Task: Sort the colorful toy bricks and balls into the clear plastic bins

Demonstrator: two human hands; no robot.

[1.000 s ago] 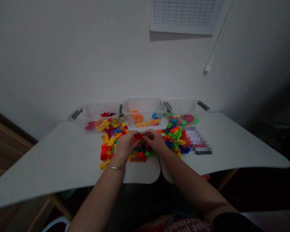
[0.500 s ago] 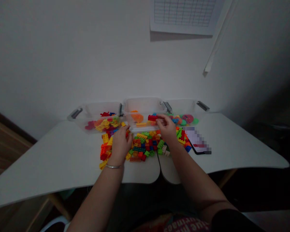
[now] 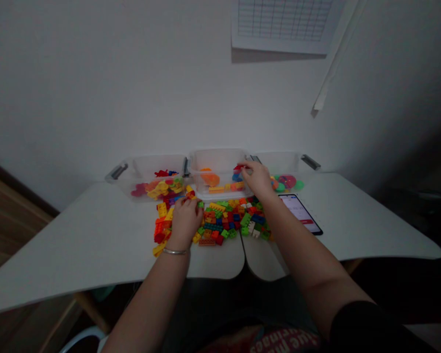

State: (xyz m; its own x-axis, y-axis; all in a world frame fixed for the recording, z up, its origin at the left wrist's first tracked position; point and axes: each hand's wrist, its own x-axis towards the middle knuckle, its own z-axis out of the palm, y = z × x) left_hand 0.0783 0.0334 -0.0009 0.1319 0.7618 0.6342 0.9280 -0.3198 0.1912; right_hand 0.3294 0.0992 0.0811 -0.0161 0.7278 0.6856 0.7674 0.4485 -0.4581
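Note:
My right hand (image 3: 257, 180) is over the front right of the middle clear box (image 3: 220, 156). Its closed fingers pinch a red toy brick (image 3: 238, 167), partly hidden by the fingertips. At the left part of a spread pile of coloured toy bricks (image 3: 215, 228), my left hand (image 3: 185, 218) is low with its fingers curled. A small green brick (image 3: 201, 204) shows by its fingertips; whether it is gripped is hidden. Inside the middle box lie orange pieces (image 3: 210, 178), a yellow brick and blue pieces.
The left clear box (image 3: 156, 164) holds yellow, red and blue pieces. Round green and pink pieces (image 3: 287, 181) lie in the right clear box (image 3: 279, 159). A phone (image 3: 303, 215) rests right of the pile, beyond my right forearm. The white table (image 3: 95, 240) meets a wall behind.
My right hand has moved slightly up and right with the red brick, which now shows less. My left hand has shifted a little lower, its fingers more curled.

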